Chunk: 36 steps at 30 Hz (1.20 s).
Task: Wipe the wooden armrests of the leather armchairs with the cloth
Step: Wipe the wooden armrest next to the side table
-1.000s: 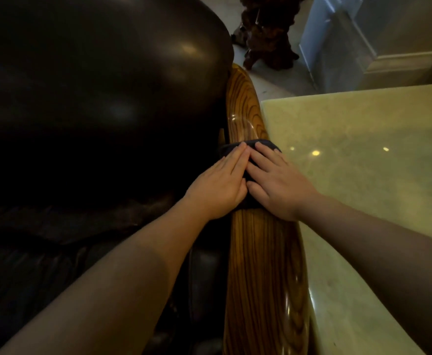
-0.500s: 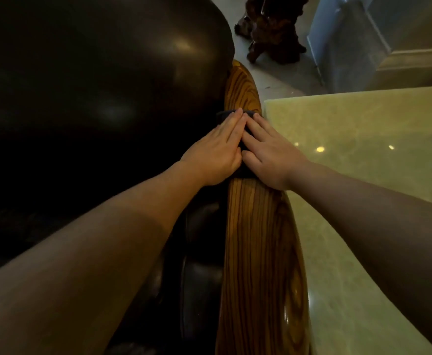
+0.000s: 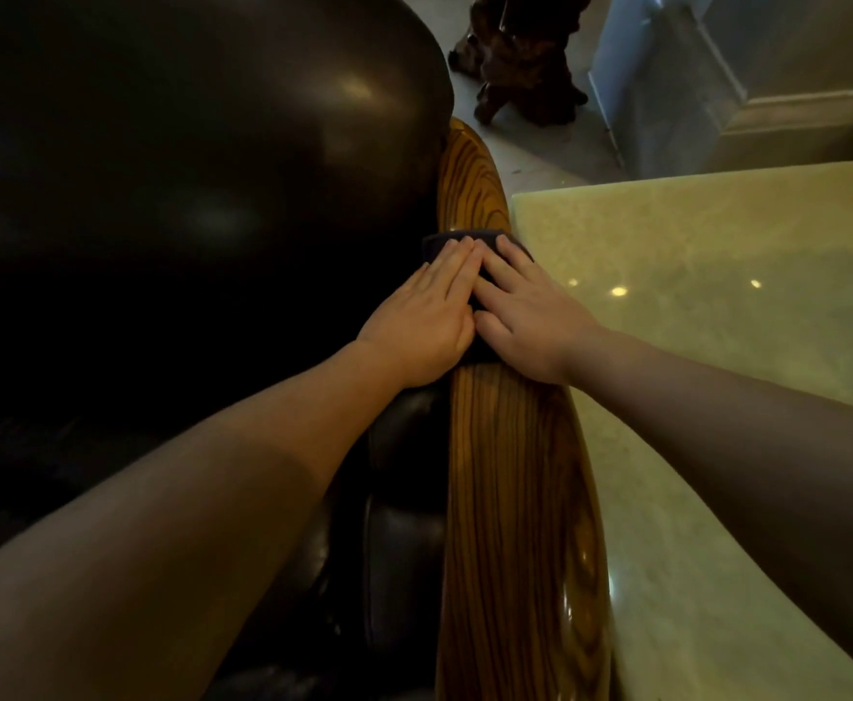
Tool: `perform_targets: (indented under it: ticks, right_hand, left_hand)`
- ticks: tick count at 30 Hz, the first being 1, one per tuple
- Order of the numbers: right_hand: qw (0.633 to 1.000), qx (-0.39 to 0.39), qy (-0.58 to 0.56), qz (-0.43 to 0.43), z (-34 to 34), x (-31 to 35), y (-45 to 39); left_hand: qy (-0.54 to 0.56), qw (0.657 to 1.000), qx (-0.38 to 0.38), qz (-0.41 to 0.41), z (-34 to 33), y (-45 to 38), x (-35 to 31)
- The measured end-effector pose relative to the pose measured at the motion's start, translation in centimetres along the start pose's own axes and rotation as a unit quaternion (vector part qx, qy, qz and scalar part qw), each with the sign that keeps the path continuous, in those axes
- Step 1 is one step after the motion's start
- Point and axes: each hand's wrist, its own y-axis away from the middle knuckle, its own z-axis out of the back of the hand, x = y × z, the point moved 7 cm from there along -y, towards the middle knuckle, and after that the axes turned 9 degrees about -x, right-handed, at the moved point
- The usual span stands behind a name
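Since half a second ago both hands have slid back toward the person, the cloth (image 3: 469,241) with them. Left hand (image 3: 427,316) and right hand (image 3: 530,316) lie flat, fingers extended, pressing the dark cloth onto the wooden armrest (image 3: 510,498) mid-length, gripping nothing. Wiping seems midway: the stretch at 12 o'clock and the glossy striped grain at 6 o'clock await passes; other armrests are unseen.
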Motion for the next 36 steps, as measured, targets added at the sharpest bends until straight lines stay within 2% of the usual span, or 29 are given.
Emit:
perform_targets:
  ticks: [5, 9, 12, 17, 21, 27, 31, 34, 36]
  right_hand:
    - [1.0, -0.005, 0.015, 0.002, 0.3, 1.9, 3.7]
    - [0.999, -0.018, 0.042, 0.012, -0.1, 3.1, 7.4]
    - [0.998, -0.028, 0.059, 0.02, -0.6, 4.2, 10.5]
    - [0.995, -0.032, 0.087, 0.041, -2.0, 6.4, 15.4]
    - [0.995, -0.055, 0.071, 0.038, -3.6, 8.5, 19.9]
    - [0.994, -0.075, 0.078, 0.028, -4.7, 10.0, 23.0]
    - [0.996, -0.059, 0.056, 0.029, -3.6, 10.1, 22.8]
    - [0.995, -0.086, -0.028, 0.028, -1.1, 9.2, 22.3]
    - [0.992, -0.113, -0.064, -0.009, 0.7, 7.9, 21.6]
  left_hand:
    - [0.037, 0.999, 0.018, 0.011, -0.5, 3.5, -1.7]
    - [0.056, 0.998, -0.015, -0.005, -0.6, 6.9, -4.2]
    - [0.057, 0.998, -0.032, -0.023, -0.8, 9.7, -5.9]
    - [0.054, 0.998, -0.038, -0.01, -1.9, 14.9, -8.4]
    - [0.051, 0.996, -0.06, -0.031, -2.5, 19.3, -10.8]
    - [0.034, 0.998, -0.044, -0.033, -2.8, 22.2, -12.2]
    - [0.108, 0.991, -0.075, 0.012, -1.1, 21.4, -11.6]
    - [0.157, 0.982, -0.103, 0.025, 0.6, 20.0, -10.4]
    - [0.157, 0.98, -0.122, 0.03, 1.5, 18.9, -9.2]
